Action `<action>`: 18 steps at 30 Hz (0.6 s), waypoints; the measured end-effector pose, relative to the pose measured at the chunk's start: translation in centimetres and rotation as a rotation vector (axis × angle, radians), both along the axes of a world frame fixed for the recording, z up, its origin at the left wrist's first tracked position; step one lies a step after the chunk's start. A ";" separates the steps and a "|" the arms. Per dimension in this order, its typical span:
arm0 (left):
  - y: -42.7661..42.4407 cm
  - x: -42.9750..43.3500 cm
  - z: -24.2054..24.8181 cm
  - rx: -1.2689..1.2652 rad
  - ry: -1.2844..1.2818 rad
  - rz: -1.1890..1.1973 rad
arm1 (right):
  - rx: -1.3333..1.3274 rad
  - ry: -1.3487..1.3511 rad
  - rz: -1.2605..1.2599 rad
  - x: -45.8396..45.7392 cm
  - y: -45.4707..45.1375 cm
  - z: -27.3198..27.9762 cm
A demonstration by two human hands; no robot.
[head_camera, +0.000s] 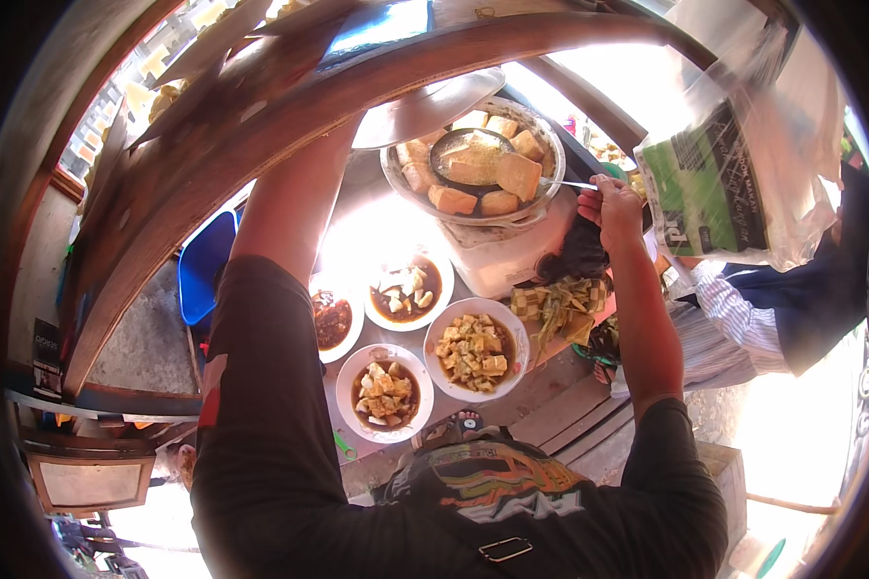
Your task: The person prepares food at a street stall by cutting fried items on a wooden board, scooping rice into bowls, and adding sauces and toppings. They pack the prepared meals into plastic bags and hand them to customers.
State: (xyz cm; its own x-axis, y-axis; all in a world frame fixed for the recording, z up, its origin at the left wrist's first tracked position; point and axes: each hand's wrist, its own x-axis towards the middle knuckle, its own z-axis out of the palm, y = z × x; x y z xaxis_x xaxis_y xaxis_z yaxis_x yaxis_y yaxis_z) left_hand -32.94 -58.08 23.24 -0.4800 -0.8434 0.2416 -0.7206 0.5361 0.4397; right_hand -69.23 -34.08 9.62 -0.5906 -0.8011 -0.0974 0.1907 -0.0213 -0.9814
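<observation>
My right hand (615,206) grips the thin metal handle (571,184) of a cooking utensil that reaches into a wide metal pan (471,210). Browned tofu blocks (519,176) ring the pan, and a dark-rimmed round of liquid fills its middle. Up and to the left stretches my left arm (290,188); its hand is hidden behind a curved wooden beam. A metal lid (434,108) is tilted over the pan's far left edge, and what supports it cannot be seen. Nearer me stand white bowls with cut pieces in brown sauce, including a bowl of tofu pieces (476,354).
A wooden beam (333,94) arches over the work surface. Woven leaf packets (561,304) lie right of the bowls, near a white appliance (503,253) beneath the pan. A plastic packet (710,188) hangs at the upper right. Another person in a striped sleeve (739,304) is at right.
</observation>
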 end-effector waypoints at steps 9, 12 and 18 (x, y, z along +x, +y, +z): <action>0.1 -4.8 1.8 -0.096 -0.043 -0.076 | -0.267 -0.248 0.115 8.1 5.0 0.5; 1.3 -8.4 0.4 -0.131 -0.087 -0.122 | -0.199 -0.344 0.190 14.8 6.8 -0.8; 5.0 -12.4 -5.1 -0.188 -0.349 -0.070 | -0.022 -0.367 0.486 27.3 6.0 -6.5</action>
State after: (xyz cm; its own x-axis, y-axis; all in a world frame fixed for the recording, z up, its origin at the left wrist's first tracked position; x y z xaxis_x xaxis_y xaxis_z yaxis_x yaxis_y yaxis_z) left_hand -45.38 -53.12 18.13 -0.6150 -0.7625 0.2008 -0.7683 0.6368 0.0651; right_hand -41.98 -28.12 3.14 -0.0881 -0.9745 -0.2062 0.5098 0.1337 -0.8498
